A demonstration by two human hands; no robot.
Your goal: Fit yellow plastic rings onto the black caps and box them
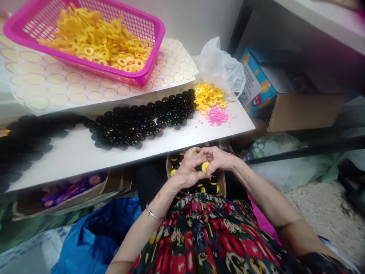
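Observation:
Both hands meet over a cardboard box (224, 184) at my lap. My left hand (186, 169) is closed, its fingers and thumb bent around a small piece with a round yellow end (205, 167). From the other side my right hand (221, 158) pinches the same piece with thumb and fingertips. The rest of that piece is hidden by the fingers. Inside the box lie several small black cylinders with yellow ends (213, 188), partly covered by my hands.
On the white table (159, 146) stand rows of black cylinders (125, 125) with glittery tops. Yellow rings (209, 95) and tiny pink pieces (217, 115) lie in piles. Behind is a pink basket (142, 78) of yellow rings on a sticker sheet (94, 95). A blue box (258, 85) stands right.

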